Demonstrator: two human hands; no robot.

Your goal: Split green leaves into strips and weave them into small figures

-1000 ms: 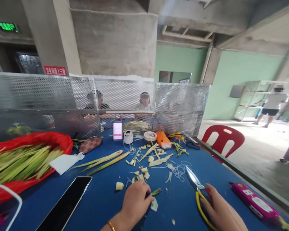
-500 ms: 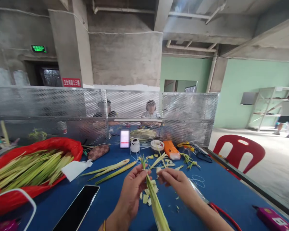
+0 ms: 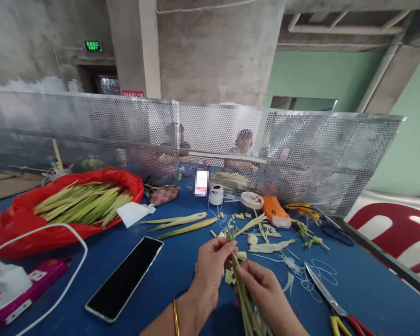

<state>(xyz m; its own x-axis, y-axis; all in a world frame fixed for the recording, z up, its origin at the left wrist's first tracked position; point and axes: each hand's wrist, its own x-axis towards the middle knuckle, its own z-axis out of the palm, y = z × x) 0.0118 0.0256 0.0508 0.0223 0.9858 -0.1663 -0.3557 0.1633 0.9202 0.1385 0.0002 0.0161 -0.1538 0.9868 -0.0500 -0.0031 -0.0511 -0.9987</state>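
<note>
Directly before you, a silver perforated sheet-metal partition (image 3: 210,128) runs along the far part of the flat blue worktop (image 3: 182,275). Beyond it you face a bare grey concrete wall (image 3: 210,56), with a pale green painted wall (image 3: 325,74) to your right. To your left, a lit green exit sign (image 3: 93,45) is mounted above a dark doorway (image 3: 108,86). A red slotted-back chair (image 3: 395,231) stands past the worktop's right edge.

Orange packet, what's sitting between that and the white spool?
In the head view, a flat round roll lies between the orange packet and the white spool, with thin pale strips between roll and spool.
</note>
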